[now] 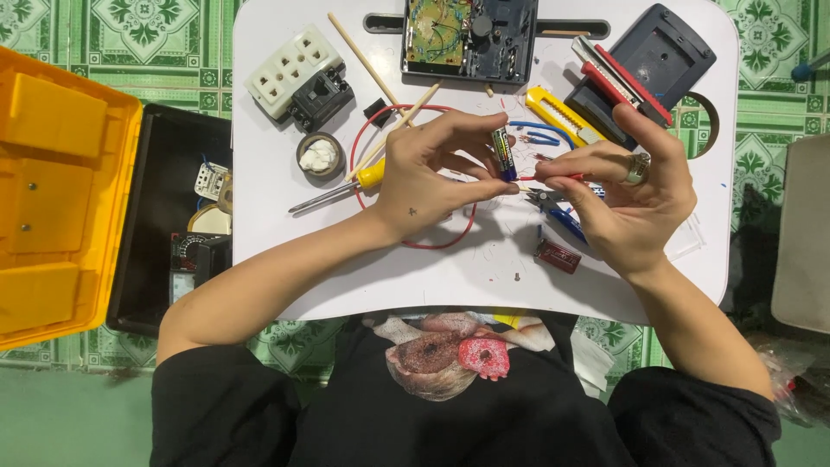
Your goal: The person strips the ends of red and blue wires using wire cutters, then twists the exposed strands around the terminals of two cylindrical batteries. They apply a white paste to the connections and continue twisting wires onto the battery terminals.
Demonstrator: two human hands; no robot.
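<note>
I hold a small cylindrical battery point(503, 154) upright above the white lap table point(277, 216), pinched end to end between the thumb and fingers of my left hand point(424, 177). My right hand point(627, 203) is closed in a fine pinch on a thin red wire point(543, 176), its tip brought against the battery's lower end. Below my hands lie blue-handled cutters point(553, 207), a yellow-handled screwdriver point(346, 186), a loop of red cable point(411, 186) and a yellow utility knife point(562, 114); an opened circuit board housing point(467, 39) sits at the far edge. Risk noted: the battery is gripped only at its ends, so a sideways nudge from the wire could roll it out of my fingers onto the clutter. The fine wire could also slip from my pinch.
</note>
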